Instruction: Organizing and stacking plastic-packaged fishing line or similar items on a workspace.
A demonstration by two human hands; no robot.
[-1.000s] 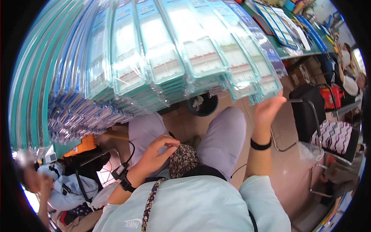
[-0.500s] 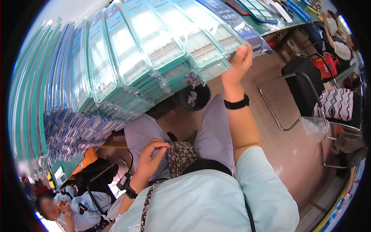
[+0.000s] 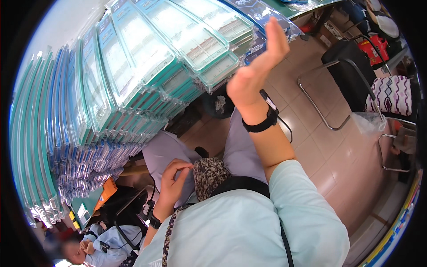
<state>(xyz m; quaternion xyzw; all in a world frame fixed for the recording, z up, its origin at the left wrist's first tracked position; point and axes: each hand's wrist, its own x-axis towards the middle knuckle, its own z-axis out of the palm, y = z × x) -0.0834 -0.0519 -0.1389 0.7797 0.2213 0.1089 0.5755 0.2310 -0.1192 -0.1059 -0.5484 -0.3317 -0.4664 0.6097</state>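
Note:
My right hand (image 3: 261, 66) is raised beside the right edge of the stacked packages, its fingers stretched upward and nothing visible in it. Flat, clear plastic cases with teal rims (image 3: 202, 51) lie in overlapping stacks just to its left, with small gaps between it and the nearest one. Dark blue printed packages (image 3: 280, 24) lie behind the fingers. Low over my lap, my left hand (image 3: 174, 178) has loosely bent fingers and a thumb held apart. Its fingertips are at the edge of a dark floral cloth (image 3: 211, 178); no held thing shows.
Further packages with blue and teal rims (image 3: 40, 133) stand on edge at the far left. A dark bin (image 3: 218, 107) is under the table. To the right are a black chair (image 3: 344, 66) and a patterned cloth (image 3: 389, 94). Another person (image 3: 106, 242) sits at lower left.
My right hand has come off the corner of a teal-rimmed case and moved left, its fingers now straighter. The view has shifted slightly. My left hand has stayed by the floral cloth.

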